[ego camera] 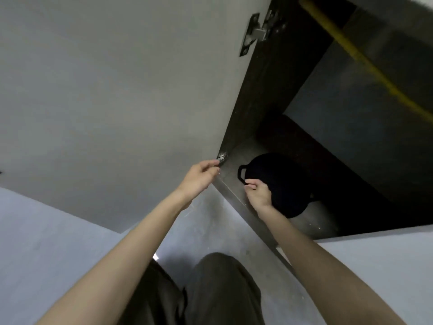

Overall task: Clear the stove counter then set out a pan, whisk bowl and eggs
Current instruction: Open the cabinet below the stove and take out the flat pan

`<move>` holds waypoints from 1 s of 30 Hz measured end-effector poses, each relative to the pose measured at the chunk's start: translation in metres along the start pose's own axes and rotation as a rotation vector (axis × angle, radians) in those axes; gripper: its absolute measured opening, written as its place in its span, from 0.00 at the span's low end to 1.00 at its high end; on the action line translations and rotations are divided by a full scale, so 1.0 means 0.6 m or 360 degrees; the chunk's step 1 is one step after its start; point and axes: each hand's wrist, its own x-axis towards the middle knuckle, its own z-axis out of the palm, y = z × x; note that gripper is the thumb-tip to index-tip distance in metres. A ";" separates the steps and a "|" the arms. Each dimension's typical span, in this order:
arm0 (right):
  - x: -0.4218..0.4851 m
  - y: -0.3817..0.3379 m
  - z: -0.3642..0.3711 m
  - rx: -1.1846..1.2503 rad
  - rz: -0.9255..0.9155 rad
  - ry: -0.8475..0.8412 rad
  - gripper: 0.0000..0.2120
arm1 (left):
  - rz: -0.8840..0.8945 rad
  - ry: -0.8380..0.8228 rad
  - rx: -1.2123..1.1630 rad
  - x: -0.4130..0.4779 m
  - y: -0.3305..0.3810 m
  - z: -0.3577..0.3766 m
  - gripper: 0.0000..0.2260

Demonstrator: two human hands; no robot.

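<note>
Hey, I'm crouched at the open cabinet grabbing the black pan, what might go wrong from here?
1. The left hand holds the cabinet door right beside its lower hinge; if the door swings, fingers could get pinched.
2. The right hand seems to pinch the pan at its rim, not the loop handle; it might slip or tip when lifted out.

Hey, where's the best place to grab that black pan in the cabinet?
On the black pan, grip the loop handle. It faces the front opening of the cabinet, nearest the right hand, so come in from the front.
</note>
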 end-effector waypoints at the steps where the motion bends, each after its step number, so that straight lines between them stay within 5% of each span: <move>1: 0.021 0.010 0.011 -0.0028 0.0010 0.0010 0.13 | 0.0032 -0.0006 0.0012 0.019 -0.009 0.003 0.13; 9: 0.158 0.082 0.072 -0.0352 0.0007 0.0068 0.15 | 0.0193 -0.0089 0.0112 0.104 -0.074 0.021 0.14; 19: 0.251 0.134 0.135 -0.0609 0.0102 -0.0231 0.32 | 0.0108 -0.0031 0.0040 0.112 -0.137 0.010 0.12; 30: 0.209 0.182 0.143 -0.0573 -0.0106 -0.0086 0.25 | -0.0009 -0.0005 -0.0045 0.133 -0.167 0.045 0.09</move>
